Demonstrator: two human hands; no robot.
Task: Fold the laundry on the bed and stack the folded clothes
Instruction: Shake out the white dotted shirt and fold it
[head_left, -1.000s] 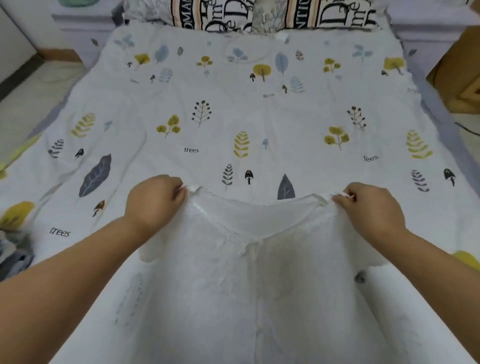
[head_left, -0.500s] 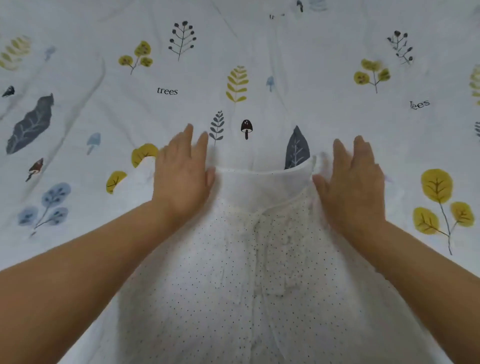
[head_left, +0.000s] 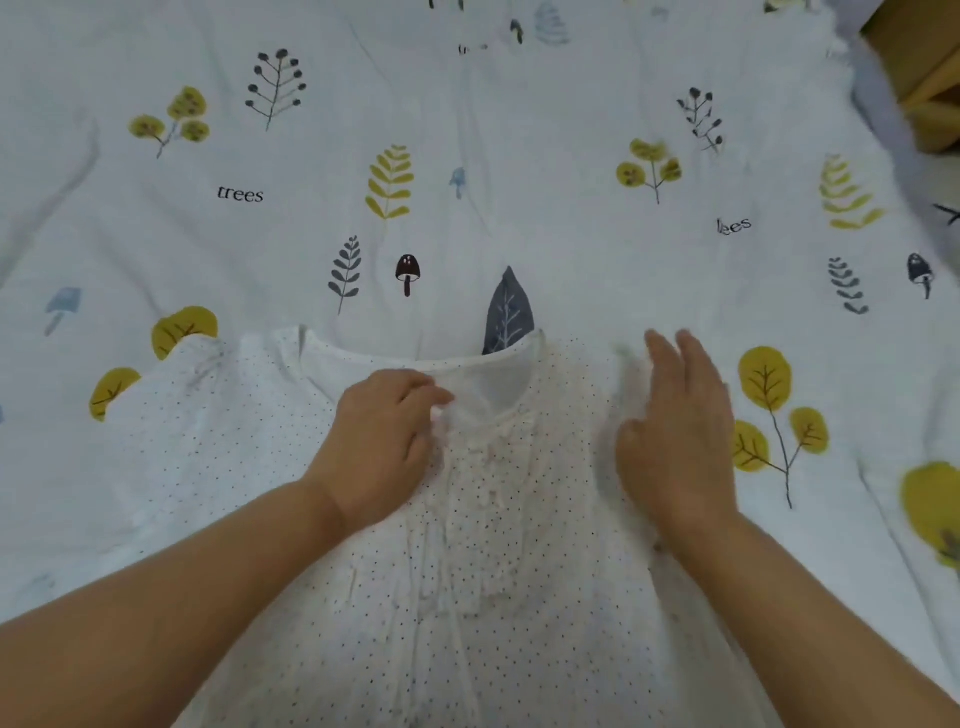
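A white top with small dark dots (head_left: 249, 447) lies flat on the bed, neckline away from me and a ruffled panel down its front. Its left short sleeve spreads out toward the left. My left hand (head_left: 382, 447) sits just below the neckline, fingers curled and pinching the fabric at the collar's front. My right hand (head_left: 675, 426) lies flat with straight fingers on the right shoulder area of the top, slightly blurred. The lower part of the top runs out of view below.
The bed sheet (head_left: 519, 182) is white with printed leaves, trees and mushrooms and fills most of the view. A brown piece of furniture (head_left: 924, 67) shows past the bed's edge at the top right.
Both hands let go of the shoulders and the top now lies flat. My left hand moved inward to the neckline and pinches it; my right hand slid outward over the right shoulder.
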